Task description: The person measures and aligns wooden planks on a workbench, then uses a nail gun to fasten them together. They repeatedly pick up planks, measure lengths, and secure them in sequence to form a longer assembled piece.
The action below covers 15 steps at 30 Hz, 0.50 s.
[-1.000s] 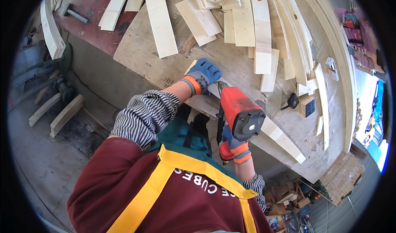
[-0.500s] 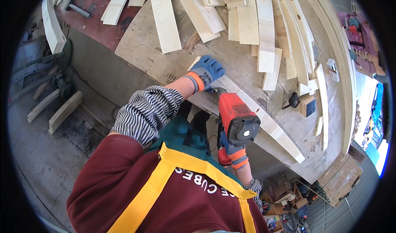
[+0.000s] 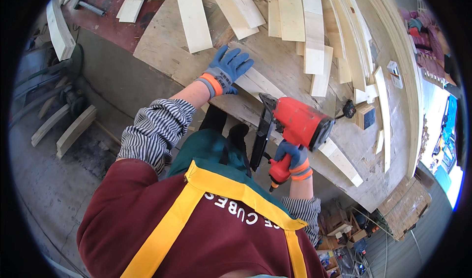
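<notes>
A long, narrow pale wooden piece (image 3: 339, 164) lies slantwise along the table's near edge. My left hand (image 3: 223, 72), in a blue and grey glove with an orange cuff, rests at its far left end. The fingers are stretched and spread over the wood, with the thumb toward the near edge. My right hand (image 3: 295, 156), gloved alike, is closed around the handle of a red and black nail gun (image 3: 301, 121). The gun's nose points left, over the middle of the piece, and its black magazine slopes down toward me. Whether the nose touches the wood I cannot tell.
Several loose pale boards (image 3: 192, 19) and curved strips (image 3: 351, 37) cover the far side of the wooden table (image 3: 162, 56). A small wood block (image 3: 365, 115) sits at right. A hammer (image 3: 89, 5) lies on the red surface at far left. Curved wood pieces (image 3: 76, 130) stand on the floor.
The nail gun has swung round and shifted right, so its side and magazine now show. My left hand has moved slightly left and away from me, its fingers now spread wider.
</notes>
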Available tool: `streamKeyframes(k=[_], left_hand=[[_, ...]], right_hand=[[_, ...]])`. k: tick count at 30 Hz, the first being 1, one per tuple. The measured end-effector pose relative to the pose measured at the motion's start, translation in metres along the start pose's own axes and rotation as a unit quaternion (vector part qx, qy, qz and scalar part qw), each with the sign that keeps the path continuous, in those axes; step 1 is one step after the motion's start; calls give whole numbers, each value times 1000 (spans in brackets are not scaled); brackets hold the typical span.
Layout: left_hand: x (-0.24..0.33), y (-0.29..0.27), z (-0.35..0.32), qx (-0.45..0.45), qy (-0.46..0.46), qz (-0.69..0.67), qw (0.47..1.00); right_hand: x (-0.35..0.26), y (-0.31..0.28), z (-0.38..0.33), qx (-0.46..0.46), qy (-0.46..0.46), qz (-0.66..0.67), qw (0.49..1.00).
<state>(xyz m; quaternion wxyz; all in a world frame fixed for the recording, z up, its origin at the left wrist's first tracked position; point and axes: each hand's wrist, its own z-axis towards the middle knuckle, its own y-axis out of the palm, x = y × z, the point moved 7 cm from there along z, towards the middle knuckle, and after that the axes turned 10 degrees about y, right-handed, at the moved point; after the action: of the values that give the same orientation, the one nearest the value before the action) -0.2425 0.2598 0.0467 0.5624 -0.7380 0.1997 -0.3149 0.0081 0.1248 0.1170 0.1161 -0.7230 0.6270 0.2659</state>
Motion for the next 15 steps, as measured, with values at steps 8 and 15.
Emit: streamKeyframes(k=[8,15], left_hand=[[6,-6,0,-46,-43,27,998],[0,3,15,-111,-69,-7,991]], right_hand=[[6,-44,-1,-67,93,272,955],[-10,-16,-8,-12,-49,-47,998]])
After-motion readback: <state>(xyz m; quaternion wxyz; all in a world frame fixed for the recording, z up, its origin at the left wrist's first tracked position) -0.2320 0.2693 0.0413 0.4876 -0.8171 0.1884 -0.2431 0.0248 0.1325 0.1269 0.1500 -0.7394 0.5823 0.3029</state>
